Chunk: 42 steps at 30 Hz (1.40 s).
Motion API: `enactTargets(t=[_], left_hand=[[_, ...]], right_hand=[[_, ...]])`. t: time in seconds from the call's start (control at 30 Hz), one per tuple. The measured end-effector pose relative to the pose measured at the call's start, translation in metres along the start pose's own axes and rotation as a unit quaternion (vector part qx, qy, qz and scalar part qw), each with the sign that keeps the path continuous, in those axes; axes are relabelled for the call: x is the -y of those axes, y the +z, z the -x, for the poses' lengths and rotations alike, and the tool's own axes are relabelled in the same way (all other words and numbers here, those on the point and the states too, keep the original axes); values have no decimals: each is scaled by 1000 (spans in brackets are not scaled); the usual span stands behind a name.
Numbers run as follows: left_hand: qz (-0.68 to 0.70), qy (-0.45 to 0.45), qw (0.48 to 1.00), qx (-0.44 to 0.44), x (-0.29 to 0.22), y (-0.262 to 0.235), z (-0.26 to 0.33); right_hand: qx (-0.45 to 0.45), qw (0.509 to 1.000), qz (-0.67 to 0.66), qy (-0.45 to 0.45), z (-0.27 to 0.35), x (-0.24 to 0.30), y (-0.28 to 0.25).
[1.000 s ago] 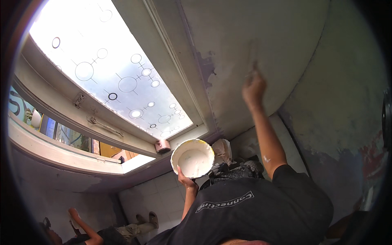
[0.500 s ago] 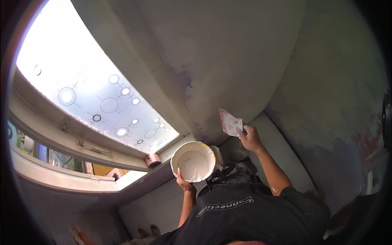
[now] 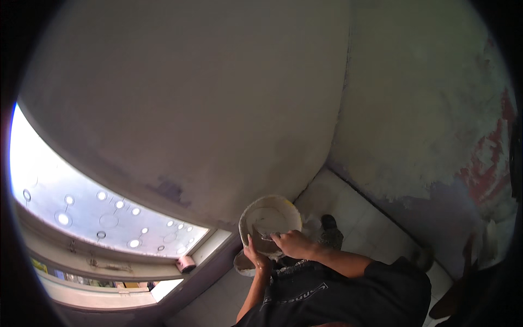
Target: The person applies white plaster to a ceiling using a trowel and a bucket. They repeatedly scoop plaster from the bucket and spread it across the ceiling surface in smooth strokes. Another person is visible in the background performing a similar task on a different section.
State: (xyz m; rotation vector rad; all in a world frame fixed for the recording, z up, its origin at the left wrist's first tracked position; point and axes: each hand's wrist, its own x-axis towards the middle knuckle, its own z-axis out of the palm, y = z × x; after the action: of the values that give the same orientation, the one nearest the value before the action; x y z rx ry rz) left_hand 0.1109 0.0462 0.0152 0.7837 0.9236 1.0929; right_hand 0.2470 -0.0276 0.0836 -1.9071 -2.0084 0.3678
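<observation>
My left hand point(image 3: 258, 259) grips the near side of a round white bucket point(image 3: 298, 211), its thumb over the rim. Pale, creamy putty point(image 3: 268, 215) coats the inside of the bucket, which tilts a little so that its opening shows. Reaching over the near rim, my right hand point(image 3: 295, 243) is closed around a putty knife point(image 3: 267, 236). The knife points into the bucket, and most of its blade is hard to make out against the dim inside.
On the left is a window point(image 3: 109, 220) with circle-patterned panes; a pink can point(image 3: 185, 264) stands on its ledge. A second container point(image 3: 243, 264) shows below the bucket. Plastered walls point(image 3: 234, 109) meet at a corner; the right one has a red patch point(image 3: 487, 163). A dark shoe point(image 3: 328, 222) is on the tiled floor.
My right hand has moved left and down, bringing the putty knife from beside the wall into the bucket. The view has turned right, with the window now lower.
</observation>
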Motion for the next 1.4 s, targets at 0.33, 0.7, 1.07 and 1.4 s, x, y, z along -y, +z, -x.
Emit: enactTargets(t=[0.33, 0.7, 1.07, 1.4], left_hand=[[-62, -55, 992, -94, 101, 176, -19], [59, 10, 989, -137, 111, 211, -6], [92, 79, 943, -309, 87, 120, 14], [77, 90, 939, -323, 37, 32, 20]], right_hand=[[-93, 865, -472, 143, 3, -228, -24], [-338, 546, -749, 164, -11, -320, -184], [-595, 720, -273, -232, -112, -148, -388], [-649, 584, 123, -472, -198, 34, -472]])
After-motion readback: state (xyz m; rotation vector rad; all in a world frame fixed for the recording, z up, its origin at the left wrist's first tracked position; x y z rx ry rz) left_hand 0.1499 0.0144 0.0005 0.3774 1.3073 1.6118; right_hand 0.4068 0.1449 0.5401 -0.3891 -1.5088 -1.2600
